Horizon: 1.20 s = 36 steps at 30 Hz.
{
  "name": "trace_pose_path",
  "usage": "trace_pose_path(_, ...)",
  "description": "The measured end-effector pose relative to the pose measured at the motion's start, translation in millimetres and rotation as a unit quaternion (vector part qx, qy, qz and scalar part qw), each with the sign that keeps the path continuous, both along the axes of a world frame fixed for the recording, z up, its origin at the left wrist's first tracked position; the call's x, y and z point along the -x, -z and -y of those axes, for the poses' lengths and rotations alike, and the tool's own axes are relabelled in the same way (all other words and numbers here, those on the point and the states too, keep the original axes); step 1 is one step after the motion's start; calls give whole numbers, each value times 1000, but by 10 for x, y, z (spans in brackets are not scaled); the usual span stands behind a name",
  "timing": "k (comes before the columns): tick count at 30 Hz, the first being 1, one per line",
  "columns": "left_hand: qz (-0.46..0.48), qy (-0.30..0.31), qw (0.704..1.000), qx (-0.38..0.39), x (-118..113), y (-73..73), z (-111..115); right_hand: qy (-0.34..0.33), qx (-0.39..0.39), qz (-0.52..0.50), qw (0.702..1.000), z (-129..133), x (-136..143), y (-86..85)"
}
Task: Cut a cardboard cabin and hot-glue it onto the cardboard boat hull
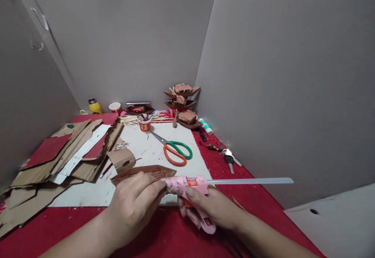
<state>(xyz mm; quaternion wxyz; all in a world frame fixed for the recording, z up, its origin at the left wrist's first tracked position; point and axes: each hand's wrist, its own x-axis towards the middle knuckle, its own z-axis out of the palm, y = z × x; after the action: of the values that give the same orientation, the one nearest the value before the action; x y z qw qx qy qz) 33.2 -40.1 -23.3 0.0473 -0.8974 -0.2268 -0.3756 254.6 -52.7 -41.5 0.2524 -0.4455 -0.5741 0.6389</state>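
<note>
Layered cardboard pieces (64, 160) lie well left of the grip on the pink glue gun, on a red-covered table (79, 226), with a yellow bottle (95, 107) standing beyond them. Nearer the hold, a person's left hand (137, 201) curls its fingers beside the gun's front end; whether they pinch anything cannot be told. A boat-shaped brown piece (152, 169) sits just beyond those fingers, partly hidden by them. Farther past the grip, a red paper cup (144, 125) stands before thin wooden sticks (161, 118), and scissors (172, 148) with green and orange handles rest open on a white board (146, 148). Brown model boats (182, 102) are stacked at the back. The right hand (202, 207) clasps the pink glue gun (199, 185) by its handle, a translucent glue stick (249, 181) jutting rightward from its rear. Keys (230, 158) lie beyond the grip, to its right.
</note>
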Motion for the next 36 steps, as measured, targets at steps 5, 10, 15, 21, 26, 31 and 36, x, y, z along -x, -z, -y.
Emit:
trace_pose_path(5, -15, 23, 1000, -3, 7, 83, 4, -4, -4, -5, 1000, 24, -3, -11)
trace_pose_path(10, 13, 28, 1000, 1, -6, 177, -1, 3, -15, 16, 1000, 45, 0, -3)
trace_pose_path(15, -9, -7, 1000, -11, -48, 209, -7, 0, -24, 33, 999, 38, 1, 34)
trace_pose_path(21, -38, -19, 999, -25, -24, 253, -25, -7, -16, 48, 999, 48, 2, 64)
trace_pose_path(26, -30, -11, 999, -4, 41, 331, 2, -13, -44, 32, 998, 54, 37, 53)
trace_pose_path(31, -39, -2, 999, -2, 80, 392, 4, -6, -97, 44, 994, 73, 78, 47)
trace_pose_path(36, -23, 22, 999, 11, 95, 367, 4, 5, -96, 21, 995, 87, 97, 53)
